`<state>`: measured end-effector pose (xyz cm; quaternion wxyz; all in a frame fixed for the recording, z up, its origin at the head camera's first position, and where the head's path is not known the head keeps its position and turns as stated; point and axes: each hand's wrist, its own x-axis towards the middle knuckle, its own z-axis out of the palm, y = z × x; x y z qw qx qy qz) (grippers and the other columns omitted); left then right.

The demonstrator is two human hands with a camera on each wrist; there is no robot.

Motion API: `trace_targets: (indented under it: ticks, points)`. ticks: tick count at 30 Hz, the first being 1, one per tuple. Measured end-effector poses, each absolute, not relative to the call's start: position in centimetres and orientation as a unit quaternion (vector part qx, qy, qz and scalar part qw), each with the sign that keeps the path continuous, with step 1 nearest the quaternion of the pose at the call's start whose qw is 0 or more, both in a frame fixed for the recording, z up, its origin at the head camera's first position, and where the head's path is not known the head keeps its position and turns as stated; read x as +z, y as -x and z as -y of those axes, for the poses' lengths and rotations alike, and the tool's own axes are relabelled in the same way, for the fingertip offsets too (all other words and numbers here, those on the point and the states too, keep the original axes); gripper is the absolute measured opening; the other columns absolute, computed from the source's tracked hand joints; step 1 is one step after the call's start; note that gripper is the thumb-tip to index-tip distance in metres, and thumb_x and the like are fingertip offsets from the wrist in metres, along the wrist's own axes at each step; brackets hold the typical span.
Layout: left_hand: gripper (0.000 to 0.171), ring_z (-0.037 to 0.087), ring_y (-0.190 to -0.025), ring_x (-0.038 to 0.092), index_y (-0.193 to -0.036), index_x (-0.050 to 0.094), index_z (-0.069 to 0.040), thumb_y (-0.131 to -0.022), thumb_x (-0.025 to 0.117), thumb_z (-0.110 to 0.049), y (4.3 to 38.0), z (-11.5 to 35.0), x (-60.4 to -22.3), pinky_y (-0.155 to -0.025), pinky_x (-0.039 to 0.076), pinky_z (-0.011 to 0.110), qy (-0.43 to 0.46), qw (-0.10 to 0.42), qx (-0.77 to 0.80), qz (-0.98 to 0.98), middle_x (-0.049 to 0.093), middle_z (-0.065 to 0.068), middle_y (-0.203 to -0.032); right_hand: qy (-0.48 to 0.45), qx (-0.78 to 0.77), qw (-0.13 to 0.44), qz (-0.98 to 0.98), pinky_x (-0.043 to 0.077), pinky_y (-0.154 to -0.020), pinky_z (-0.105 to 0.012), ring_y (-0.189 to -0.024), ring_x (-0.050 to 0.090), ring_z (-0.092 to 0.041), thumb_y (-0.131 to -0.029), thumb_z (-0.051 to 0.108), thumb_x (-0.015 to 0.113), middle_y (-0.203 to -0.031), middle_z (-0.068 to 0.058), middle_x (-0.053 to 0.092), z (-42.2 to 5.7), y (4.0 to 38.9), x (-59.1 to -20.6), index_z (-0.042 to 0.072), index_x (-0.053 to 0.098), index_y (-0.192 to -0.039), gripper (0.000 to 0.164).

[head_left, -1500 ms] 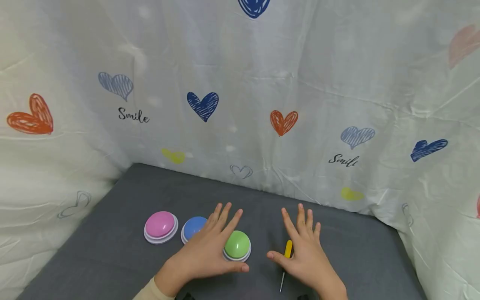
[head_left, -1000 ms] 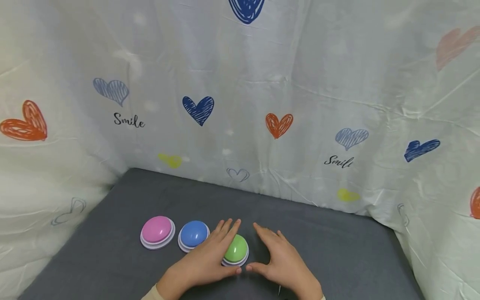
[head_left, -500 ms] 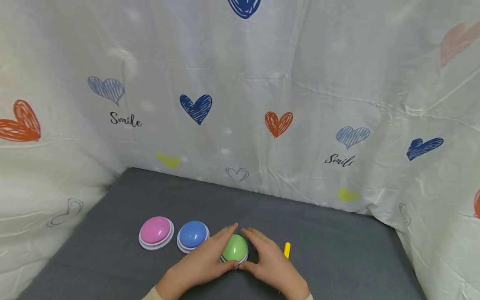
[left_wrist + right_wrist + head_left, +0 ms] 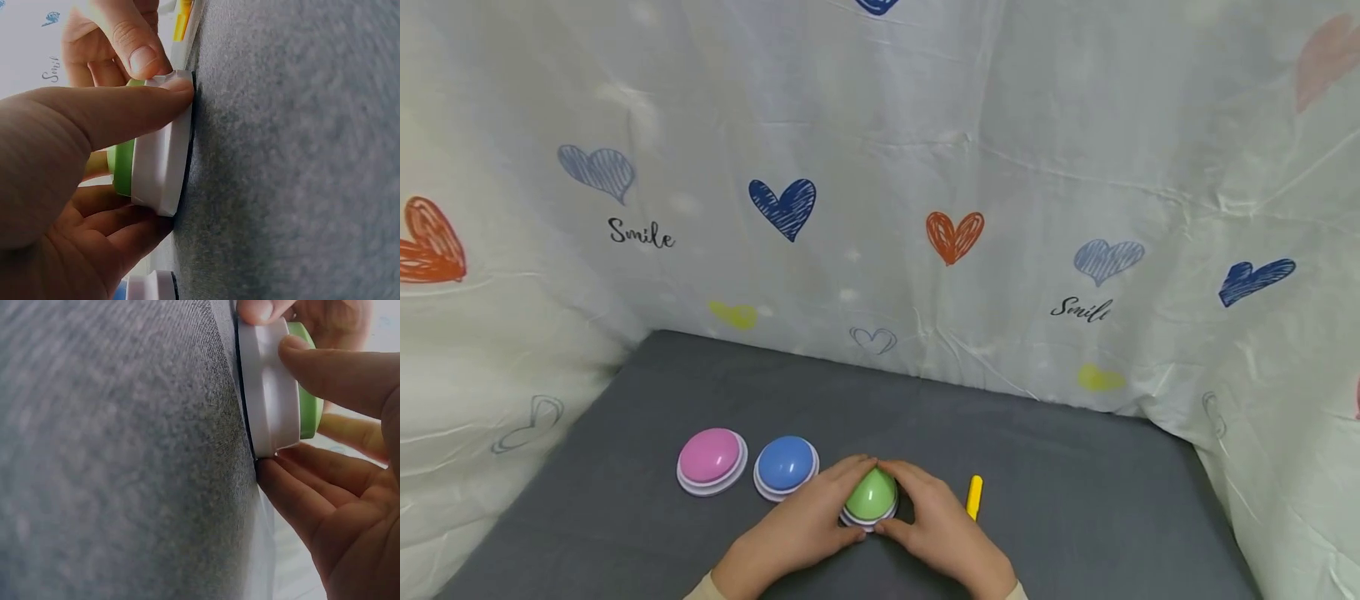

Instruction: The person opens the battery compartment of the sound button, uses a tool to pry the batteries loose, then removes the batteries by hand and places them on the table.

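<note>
A round push button with a green dome (image 4: pixel 870 495) and a white base (image 4: pixel 164 165) sits on the grey cloth between both hands. My left hand (image 4: pixel 808 518) grips it from the left, thumb along the near side of the base and fingers curled round its side. From the right, my right hand (image 4: pixel 938 523) holds it too, its thumb (image 4: pixel 297 347) pressed near where dome meets base. The index fingertips of both hands come together at the far side of the dome. In the right wrist view the dark underside lies close against the cloth.
Left of the hands stand a blue push button (image 4: pixel 786 463) and, farther left, a pink one (image 4: pixel 709 456). A screwdriver's yellow handle (image 4: pixel 974 497) shows beyond the right hand, which hides its shaft. A white curtain (image 4: pixel 865 275) printed with hearts rises behind the table (image 4: pixel 1075 500).
Both hands, spread apart at first, have closed in round the green button. The right hand came leftward from over the screwdriver. The head view has shifted slightly.
</note>
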<state>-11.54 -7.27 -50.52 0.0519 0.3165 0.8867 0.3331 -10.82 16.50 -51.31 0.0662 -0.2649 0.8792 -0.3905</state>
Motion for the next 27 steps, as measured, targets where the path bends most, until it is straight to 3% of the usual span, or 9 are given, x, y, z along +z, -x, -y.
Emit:
trace_targets:
  ticks: [8, 16, 20, 23, 27]
  points:
    - [0.081, 0.017, -0.128, 0.063, -0.151, 0.061, -0.004, -0.082, 0.099, -0.024, 11.1, 7.3, -50.7, -0.107, 0.055, 0.043, -0.331, 0.04, 0.346, -0.877, 0.063, 0.002, -0.145, 0.263, -0.404, 0.075, -0.873, 0.052, -0.113, -0.039, -0.137, 0.062, -0.016, -0.096, 0.026, 0.088, -0.148, 0.005, 0.064, -17.4, 10.2, -51.3, 0.016, 0.062, -0.151, 0.062]
    - [0.081, 0.015, -0.127, 0.065, -0.15, 0.064, -0.006, -0.087, 0.093, -0.047, 10.8, 7.1, -51.0, -0.106, 0.056, 0.042, -0.334, 0.049, 0.374, -0.864, 0.067, -0.002, -0.142, 0.252, -0.457, 0.112, -0.846, 0.054, -0.11, -0.033, -0.135, 0.062, -0.014, -0.096, 0.023, 0.088, -0.149, 0.006, 0.063, -18.9, 9.2, -50.9, 0.018, 0.061, -0.152, 0.063]
    - [0.076, 0.014, -0.126, 0.064, -0.146, 0.066, -0.014, -0.088, 0.088, -0.058, 10.6, 7.0, -51.1, -0.105, 0.056, 0.042, -0.313, 0.071, 0.397, -0.86, 0.068, -0.006, -0.139, 0.247, -0.426, 0.122, -0.862, 0.05, -0.115, -0.041, -0.142, 0.057, -0.017, -0.093, 0.023, 0.091, -0.156, 0.005, 0.058, -19.4, 8.5, -50.7, 0.022, 0.059, -0.155, 0.07]
    - [0.068, 0.01, -0.116, 0.063, -0.14, 0.068, -0.022, -0.088, 0.088, -0.06, 10.6, 7.0, -51.2, -0.098, 0.057, 0.039, -0.303, 0.087, 0.416, -0.853, 0.069, -0.011, -0.132, 0.248, -0.406, 0.121, -0.871, 0.048, -0.117, -0.045, -0.146, 0.053, -0.019, -0.093, 0.026, 0.091, -0.161, 0.002, 0.053, -19.4, 8.1, -50.3, 0.025, 0.059, -0.157, 0.071]
    - [0.056, 0.006, -0.101, 0.063, -0.134, 0.067, -0.029, -0.091, 0.086, -0.058, 10.6, 7.0, -51.3, -0.087, 0.056, 0.033, -0.306, 0.112, 0.453, -0.83, 0.07, -0.016, -0.118, 0.256, -0.419, 0.112, -0.864, 0.052, -0.113, -0.042, -0.143, 0.055, -0.02, -0.095, 0.029, 0.089, -0.16, -0.002, 0.053, -19.8, 7.7, -49.5, 0.025, 0.06, -0.156, 0.067]
